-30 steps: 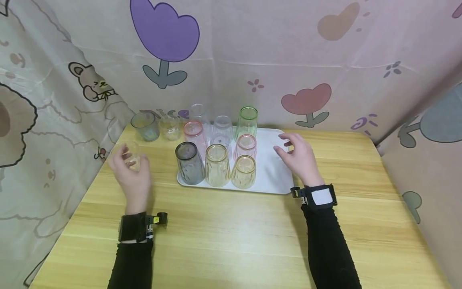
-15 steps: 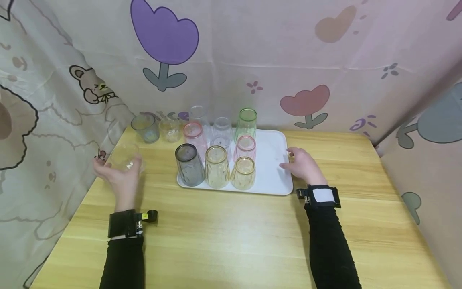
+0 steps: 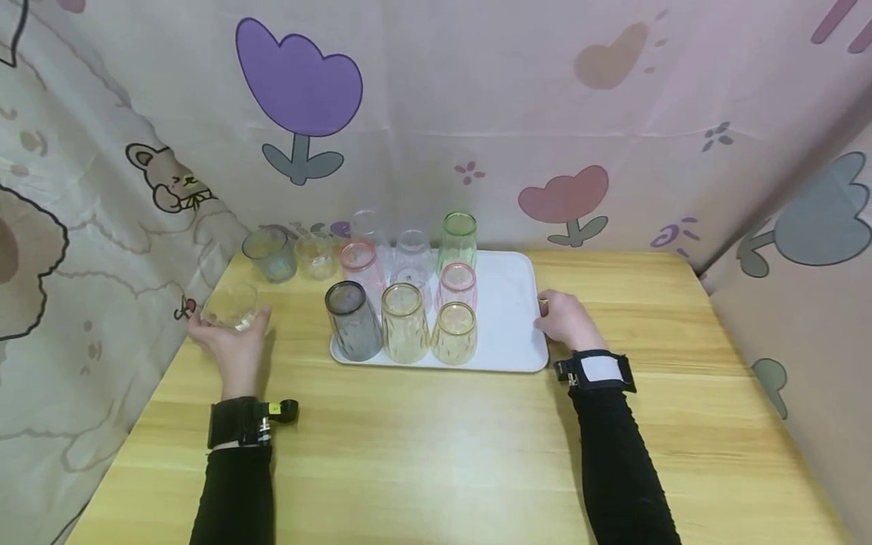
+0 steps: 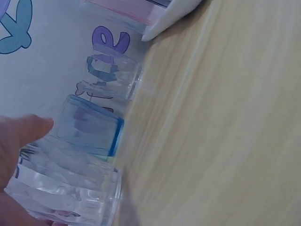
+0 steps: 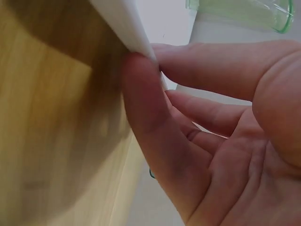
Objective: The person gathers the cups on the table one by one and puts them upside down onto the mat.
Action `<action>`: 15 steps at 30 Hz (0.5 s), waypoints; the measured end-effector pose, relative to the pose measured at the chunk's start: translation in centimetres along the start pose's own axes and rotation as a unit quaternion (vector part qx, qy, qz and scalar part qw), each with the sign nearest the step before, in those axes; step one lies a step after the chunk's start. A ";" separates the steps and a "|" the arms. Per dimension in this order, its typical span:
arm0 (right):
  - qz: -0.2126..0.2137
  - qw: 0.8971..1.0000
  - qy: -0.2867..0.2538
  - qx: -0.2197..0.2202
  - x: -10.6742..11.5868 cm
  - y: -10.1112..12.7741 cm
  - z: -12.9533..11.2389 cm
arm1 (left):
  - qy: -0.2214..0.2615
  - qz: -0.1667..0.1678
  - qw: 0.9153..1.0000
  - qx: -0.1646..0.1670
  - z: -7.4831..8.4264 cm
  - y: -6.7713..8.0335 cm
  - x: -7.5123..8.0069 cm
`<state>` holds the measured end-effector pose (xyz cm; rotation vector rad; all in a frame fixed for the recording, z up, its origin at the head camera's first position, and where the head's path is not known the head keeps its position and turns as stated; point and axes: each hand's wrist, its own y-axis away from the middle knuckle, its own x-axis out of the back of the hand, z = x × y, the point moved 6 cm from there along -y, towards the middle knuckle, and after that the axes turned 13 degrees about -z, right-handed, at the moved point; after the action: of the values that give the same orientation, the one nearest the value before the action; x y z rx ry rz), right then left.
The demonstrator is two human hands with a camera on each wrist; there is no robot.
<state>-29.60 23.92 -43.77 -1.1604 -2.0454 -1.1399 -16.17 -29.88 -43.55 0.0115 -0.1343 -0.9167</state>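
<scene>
L hand (image 3: 232, 344) grips clear cup (image 3: 230, 306); tray (image 3: 507, 303) (cups crowding) near R hand (image 3: 565, 322).

You had only one piece of writing in front of you: purple lettering printed on the curtain (image 3: 300, 227), low down behind the clear cups at the back left of the table. In the head view the cups covered most of it. In the left wrist view the lettering (image 4: 106, 61) showed through a clear cup (image 4: 115, 77), and the letters "ice" could be made out; anything before them was hidden.
</scene>
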 end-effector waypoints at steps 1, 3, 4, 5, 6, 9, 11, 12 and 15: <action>0.000 1.000 0.000 0.000 0.0 0.0 0.0 | -0.008 0.004 1.000 0.001 -0.2 0.0 0.1; 0.001 1.000 0.003 0.002 -0.1 0.0 -0.1 | -0.021 0.011 1.000 -0.003 -0.4 -0.1 0.1; 0.000 1.000 0.003 0.003 -0.1 0.1 -0.1 | -0.025 0.014 1.000 -0.005 -0.5 -0.1 0.2; 0.000 1.000 0.005 0.005 -0.1 0.1 -0.2 | -0.031 0.016 0.999 -0.006 -0.6 -0.1 0.2; 0.000 1.000 0.006 0.006 -0.1 0.1 -0.2 | -0.035 0.018 0.999 -0.008 -0.7 -0.1 0.2; 0.000 1.000 0.006 0.006 -0.2 0.2 -0.2 | -0.043 0.023 0.999 -0.010 -0.8 -0.1 0.2; 0.001 1.000 0.005 0.006 -0.1 0.3 -0.2 | -0.048 0.025 0.998 -0.008 -0.9 -0.1 0.2; 0.001 1.000 0.004 0.006 -0.1 0.3 -0.1 | -0.046 0.026 0.999 -0.008 -0.9 -0.1 0.2; -0.001 1.000 0.000 0.004 -0.1 0.3 -0.1 | -0.022 0.024 0.999 -0.007 -0.8 -0.1 0.0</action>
<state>-29.28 23.86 -43.70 -1.1537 -2.0497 -1.1309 -16.11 -29.99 -44.32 -0.0252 -0.1689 -0.8694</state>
